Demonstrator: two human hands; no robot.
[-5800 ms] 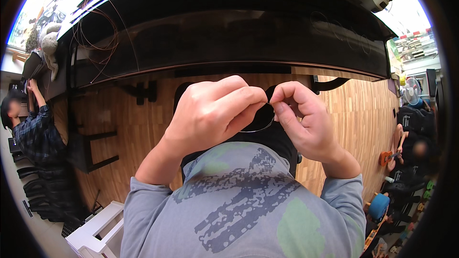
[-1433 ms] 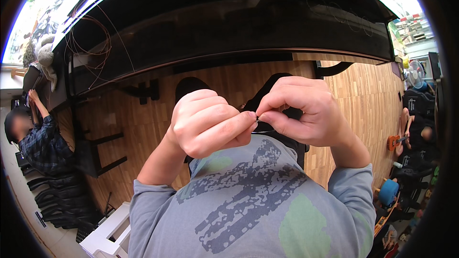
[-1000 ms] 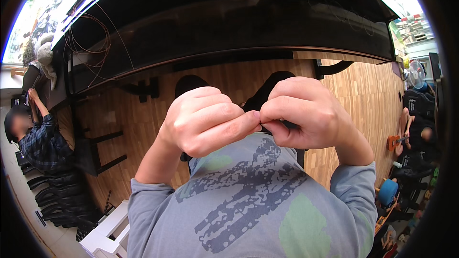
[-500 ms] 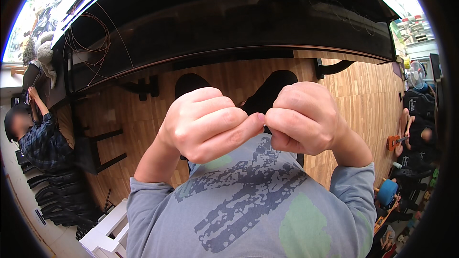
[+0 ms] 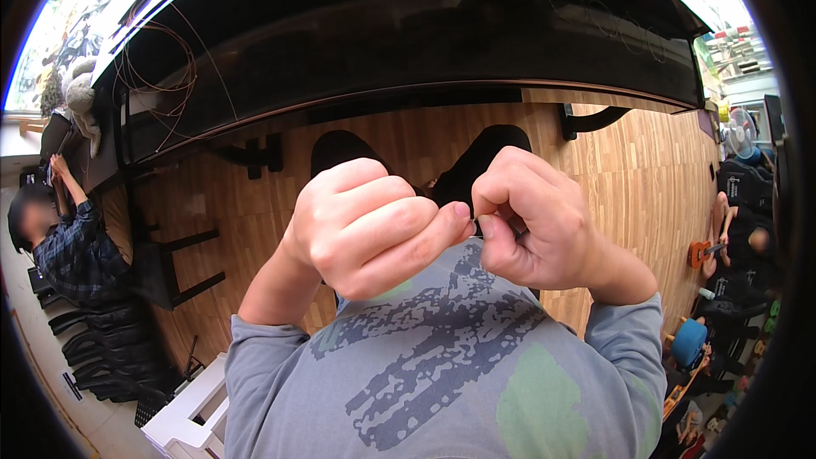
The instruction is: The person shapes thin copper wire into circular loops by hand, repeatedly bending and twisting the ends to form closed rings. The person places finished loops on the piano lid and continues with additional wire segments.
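Note:
My left hand point(image 5: 365, 229) is curled closed in front of my chest, its thumb pressed against the bent index finger. Close against its thumb tip is my right hand point(image 5: 537, 225), also curled, with the thumb and index finger bent toward each other and a small gap behind them. A tiny pale spot shows where the fingertips meet; what they pinch there is too small to make out. Both hands are held in the air above my lap, apart from the black table point(image 5: 408, 51).
Coiled copper-coloured strings or wires point(image 5: 155, 85) lie on the table's left part, and a thin pale coil point(image 5: 608, 25) on its right. A person in a checked shirt point(image 5: 68, 246) sits at the left. On the right are a fan point(image 5: 742, 132) and a small orange ukulele point(image 5: 700, 253).
My right hand has turned and loosened from a tight fist, so its thumb and index finger now show. My left hand has barely moved.

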